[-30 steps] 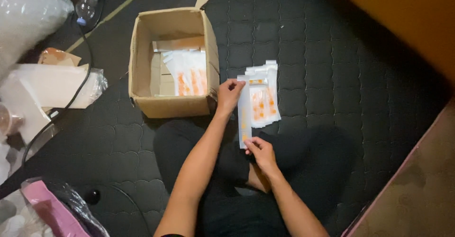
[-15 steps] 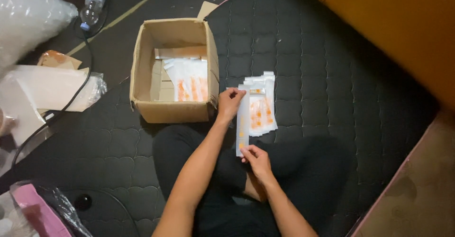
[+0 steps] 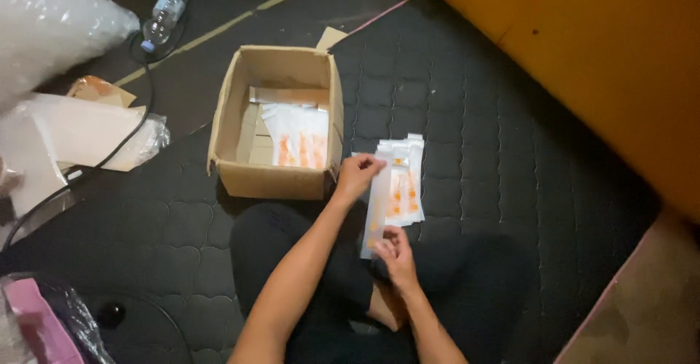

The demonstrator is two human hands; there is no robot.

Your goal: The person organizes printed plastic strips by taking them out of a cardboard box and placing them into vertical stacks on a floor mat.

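Dark quilted mat: your left hand and right hand pinch one packet; stack unboxed, few in box.

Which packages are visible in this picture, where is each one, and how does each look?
Long packet: held upright between left hand and right hand; clear, narrow, orange marks.
Packet stack: on the dark mat right of the box; clear, orange marks.
Cardboard box: before the knees; brown, open.
Packets in box: flat, white with orange.
Plastic bags: at the left; white, crumpled.
Bottle: upper left; clear, lying down.
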